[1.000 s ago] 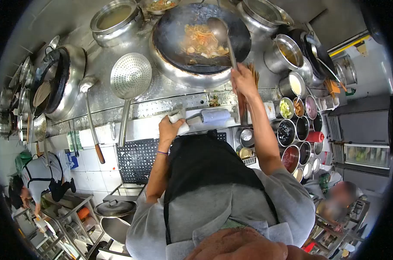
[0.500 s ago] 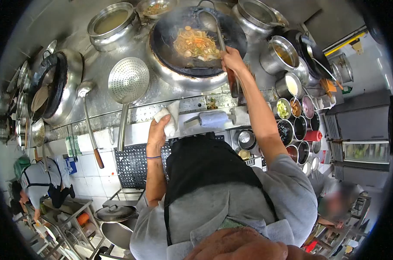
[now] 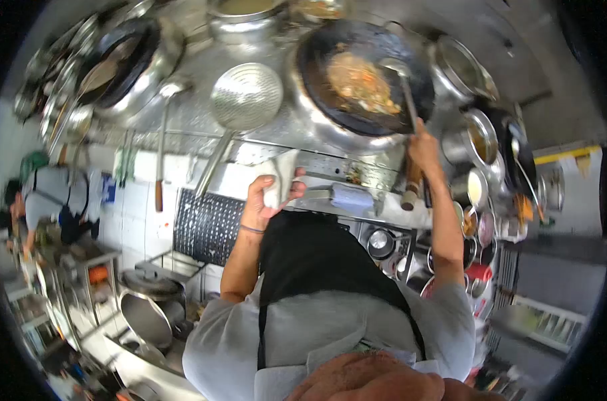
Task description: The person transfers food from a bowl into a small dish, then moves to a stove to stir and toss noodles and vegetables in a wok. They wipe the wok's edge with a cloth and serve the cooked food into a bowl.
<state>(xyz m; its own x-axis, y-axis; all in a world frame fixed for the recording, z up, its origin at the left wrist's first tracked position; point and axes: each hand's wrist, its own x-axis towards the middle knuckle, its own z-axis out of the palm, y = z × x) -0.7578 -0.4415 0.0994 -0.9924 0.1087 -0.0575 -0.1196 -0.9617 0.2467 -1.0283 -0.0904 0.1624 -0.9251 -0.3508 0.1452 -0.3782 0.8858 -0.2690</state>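
My right hand [image 3: 422,148] is wrapped round the handle of a ladle [image 3: 405,83], whose bowl sits inside the black wok [image 3: 317,103] at the right edge of the food. Noodles with orange and pale pieces [image 3: 363,80] lie in the wok, slightly blurred. A folded white cloth [image 3: 275,179] is gripped in my left hand [image 3: 263,200], thumb on one side and fingers curled on the other, in front of the stove edge. Left of the wok, a perforated skimmer [image 3: 247,97] rests on the steel stove top, touched by neither hand.
A second ladle [image 3: 162,144] and another wok [image 3: 119,63] are to the left. Metal pots [image 3: 469,137] and ingredient containers [image 3: 485,227] crowd the right. A blue-grey cloth [image 3: 351,198] lies on the front ledge. Another person [image 3: 56,194] bends at the far left.
The view has swung, so the stove appears shifted right. The ladle's bowl has come down beside the noodles. My left hand, with the cloth, is closer to the apron and more of its fingers show.
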